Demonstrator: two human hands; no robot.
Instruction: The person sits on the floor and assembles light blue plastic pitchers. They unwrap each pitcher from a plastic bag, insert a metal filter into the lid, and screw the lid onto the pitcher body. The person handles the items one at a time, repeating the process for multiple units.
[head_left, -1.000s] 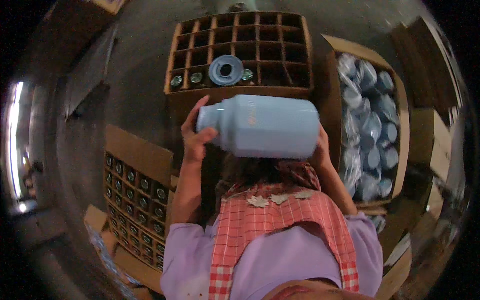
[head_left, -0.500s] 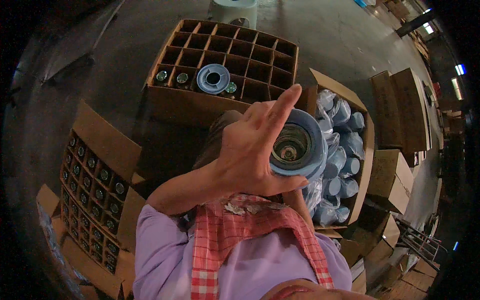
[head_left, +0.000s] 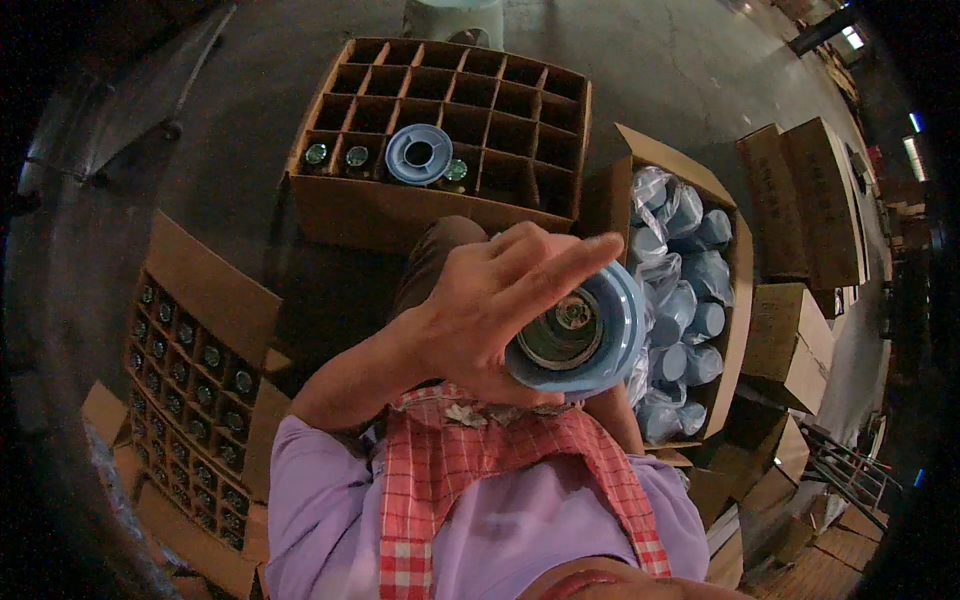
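Observation:
Close in front of my chest is a round blue cup-like piece (head_left: 629,325), tilted so that its open end shows a clear glass part (head_left: 555,345) inside. My left hand (head_left: 475,305) grips its left side, the index finger stretched along the rim and the thumb tucked low. Only the forearm of my right arm shows, rising behind the piece, which hides my right hand. Ahead stands a divided carton (head_left: 350,212); a blue ring-shaped part (head_left: 397,158) sits over its near row, among several glass items with shiny tops (head_left: 357,156).
At right, an open carton (head_left: 741,330) holds several blue cups (head_left: 681,312) in clear plastic. Another divided carton (head_left: 215,280), lower left, is filled with glass items (head_left: 212,356). More cardboard boxes (head_left: 790,345) stand far right; a pale stool (head_left: 455,18) stands beyond the front carton.
The blue piece has come slightly down and left, and its open end has tilted. My left hand has turned around it, its raised index finger lowering toward the rim.

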